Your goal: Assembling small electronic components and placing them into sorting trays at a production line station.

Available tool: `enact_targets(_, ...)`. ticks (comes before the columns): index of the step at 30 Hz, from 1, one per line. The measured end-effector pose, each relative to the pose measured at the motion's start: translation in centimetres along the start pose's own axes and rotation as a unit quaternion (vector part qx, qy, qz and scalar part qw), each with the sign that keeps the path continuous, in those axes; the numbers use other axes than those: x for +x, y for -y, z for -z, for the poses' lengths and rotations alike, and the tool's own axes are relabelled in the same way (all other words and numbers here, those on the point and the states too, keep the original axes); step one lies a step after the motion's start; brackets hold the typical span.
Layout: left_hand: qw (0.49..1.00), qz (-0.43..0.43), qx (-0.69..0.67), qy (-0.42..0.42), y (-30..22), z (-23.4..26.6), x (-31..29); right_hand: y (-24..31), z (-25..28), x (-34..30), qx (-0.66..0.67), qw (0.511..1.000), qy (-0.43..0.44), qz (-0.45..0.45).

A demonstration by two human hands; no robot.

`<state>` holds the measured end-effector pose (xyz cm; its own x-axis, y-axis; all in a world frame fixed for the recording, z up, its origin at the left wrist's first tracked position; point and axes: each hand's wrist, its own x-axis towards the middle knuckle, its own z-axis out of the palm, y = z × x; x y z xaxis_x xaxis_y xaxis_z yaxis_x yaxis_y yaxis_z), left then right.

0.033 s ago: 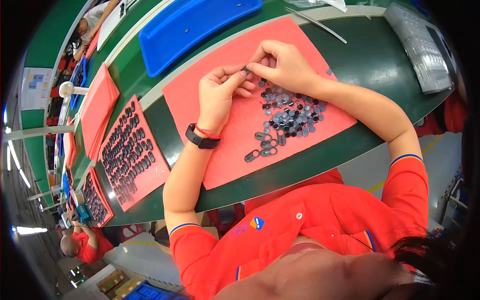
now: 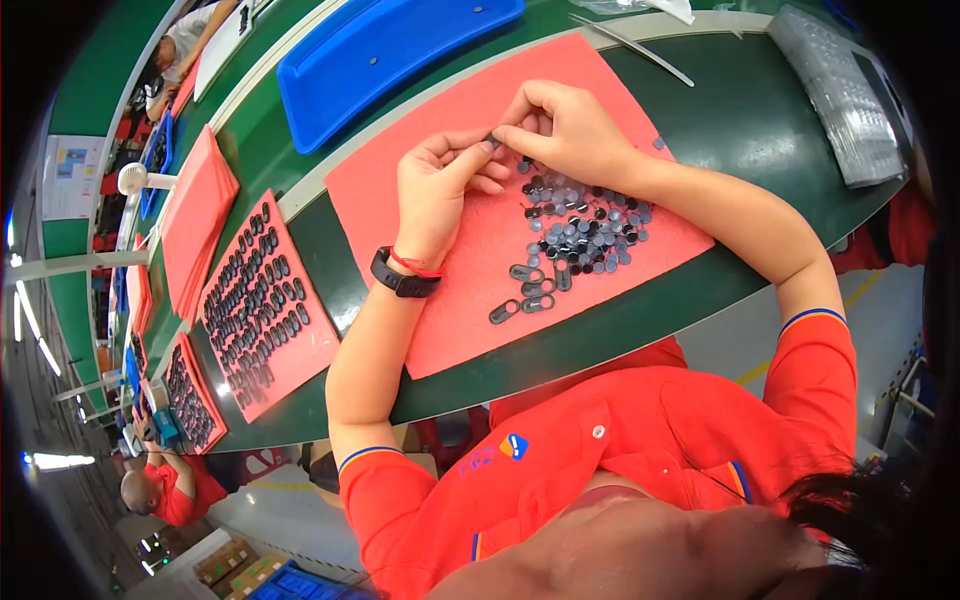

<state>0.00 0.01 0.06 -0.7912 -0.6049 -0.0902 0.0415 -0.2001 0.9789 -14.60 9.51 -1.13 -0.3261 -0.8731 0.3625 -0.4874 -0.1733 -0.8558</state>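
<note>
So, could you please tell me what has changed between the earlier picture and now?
Nothing has visibly changed. The left hand and right hand still meet at a small dark piece above the pink sheet. The pile of small discs, the blue tray and the tweezers stay where they were.

The pink sheet [image 2: 455,320] is looking like matt foam, slightly rough. The green tabletop [image 2: 740,120] is shining smoothly. The blue tray [image 2: 340,88] is appearing as smooth plastic. Some small discs [image 2: 597,240] are showing glossy black faces, others duller grey ones. The clear packaging [image 2: 835,100] is glinting like thin plastic, and the red shirt [image 2: 640,410] is looking like matt cloth.
</note>
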Motion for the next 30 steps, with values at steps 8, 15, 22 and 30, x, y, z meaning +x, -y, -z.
enact_targets(8,1.000,-0.005,-0.006,0.007,0.2,0.0,0.2,0.5,0.4,0.3,0.045,0.998,-0.004,-0.037)
enact_targets(15,1.000,-0.005,-0.011,0.010,0.4,0.2,0.1,0.2,1.1,1.0,0.034,0.988,0.115,-0.097)
enact_targets(22,1.000,0.003,-0.005,0.017,0.2,0.1,0.1,0.3,1.4,1.4,0.008,0.980,0.151,-0.133)
enact_targets(30,1.000,0.008,0.003,0.024,0.1,0.3,0.2,0.3,1.3,1.3,-0.007,0.983,0.138,-0.122)
